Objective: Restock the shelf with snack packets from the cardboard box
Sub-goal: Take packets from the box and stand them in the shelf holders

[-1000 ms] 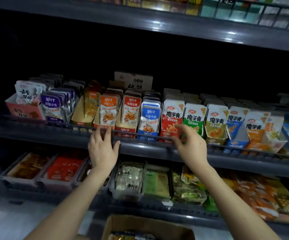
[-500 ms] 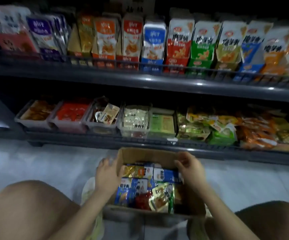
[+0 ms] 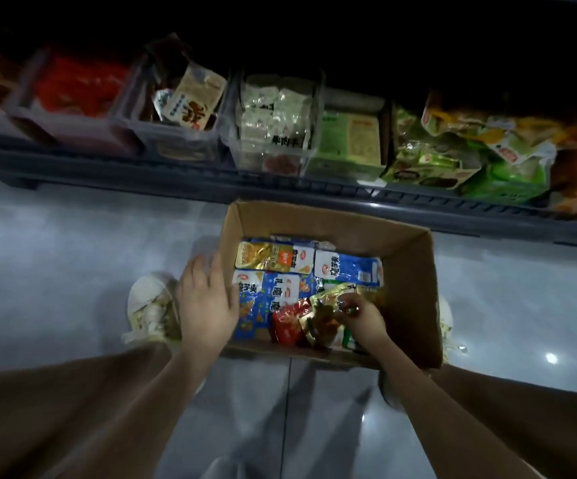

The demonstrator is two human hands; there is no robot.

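Head cam: I see the left hand spread flat against the cardboard box wall, the right hand inside it pinching a gold snack packet.

brown cardboard box, blue packets, grey floor

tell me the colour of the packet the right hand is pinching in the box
The packet at the right hand is gold; head view.
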